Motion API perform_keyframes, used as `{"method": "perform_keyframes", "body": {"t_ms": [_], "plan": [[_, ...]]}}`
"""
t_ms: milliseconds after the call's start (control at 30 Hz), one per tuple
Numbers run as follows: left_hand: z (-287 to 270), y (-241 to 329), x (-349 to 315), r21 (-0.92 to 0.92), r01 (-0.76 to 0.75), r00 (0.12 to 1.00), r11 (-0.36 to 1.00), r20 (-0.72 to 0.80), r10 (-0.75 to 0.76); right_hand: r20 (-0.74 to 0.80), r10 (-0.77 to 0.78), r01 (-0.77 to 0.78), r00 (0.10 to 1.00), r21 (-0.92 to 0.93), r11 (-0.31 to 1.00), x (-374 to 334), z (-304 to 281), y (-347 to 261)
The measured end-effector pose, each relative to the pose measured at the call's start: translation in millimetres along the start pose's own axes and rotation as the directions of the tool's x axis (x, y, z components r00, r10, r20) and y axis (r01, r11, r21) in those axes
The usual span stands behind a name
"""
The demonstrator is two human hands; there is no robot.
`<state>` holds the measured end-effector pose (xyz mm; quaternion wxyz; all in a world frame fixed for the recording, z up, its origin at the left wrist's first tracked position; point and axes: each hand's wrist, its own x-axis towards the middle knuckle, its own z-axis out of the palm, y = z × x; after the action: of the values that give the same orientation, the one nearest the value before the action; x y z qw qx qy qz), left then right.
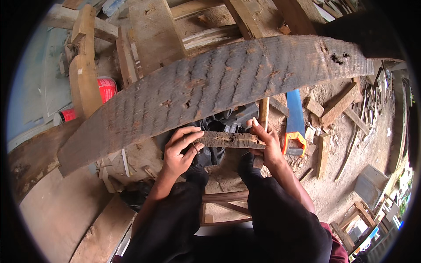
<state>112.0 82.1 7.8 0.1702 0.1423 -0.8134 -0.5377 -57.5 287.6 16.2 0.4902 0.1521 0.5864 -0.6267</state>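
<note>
A short, weathered piece of wood with a rough, pitted edge is held level between my two hands. My left hand grips its left end between fingertips and thumb. Around the other end closes my right hand, thumb raised on the far side. A pale wooden stick runs behind my right hand; whether the hand also holds it cannot be seen. Just beyond both hands, a long dark plank with ridged saw marks and several holes stretches across the view.
A handsaw with blue blade and orange handle stands right of my right hand. Wood offcuts litter the ground there. Black plastic lies beneath the held piece. At left are a red can and upright timbers.
</note>
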Motion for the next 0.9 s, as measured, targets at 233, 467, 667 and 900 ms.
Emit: {"method": "perform_keyframes", "body": {"t_ms": [233,467,667,900], "plan": [[5.3,-4.8,0.1,-0.006,-0.026,0.998,1.000,-0.060,0.026,-0.043,-0.067,0.068,0.997,0.025,0.997,-0.7,3.2,-3.4],[2.1,0.8,-6.7,-0.107,-0.045,0.993,0.993,-0.111,0.033,0.051,-0.024,0.020,0.998,0.078,0.997,2.4,-4.8,3.1],[0.5,21.3,2.1,-0.398,0.005,0.981,0.917,-0.174,-0.081,-0.001,0.028,-0.028,1.000,-0.060,0.998,2.6,1.7,10.6],[-3.5,28.2,5.2,-0.439,0.075,0.984,0.895,-0.114,-0.139,-0.063,0.059,-0.066,0.996,-0.115,0.991,0.5,14.7,17.2]]}}
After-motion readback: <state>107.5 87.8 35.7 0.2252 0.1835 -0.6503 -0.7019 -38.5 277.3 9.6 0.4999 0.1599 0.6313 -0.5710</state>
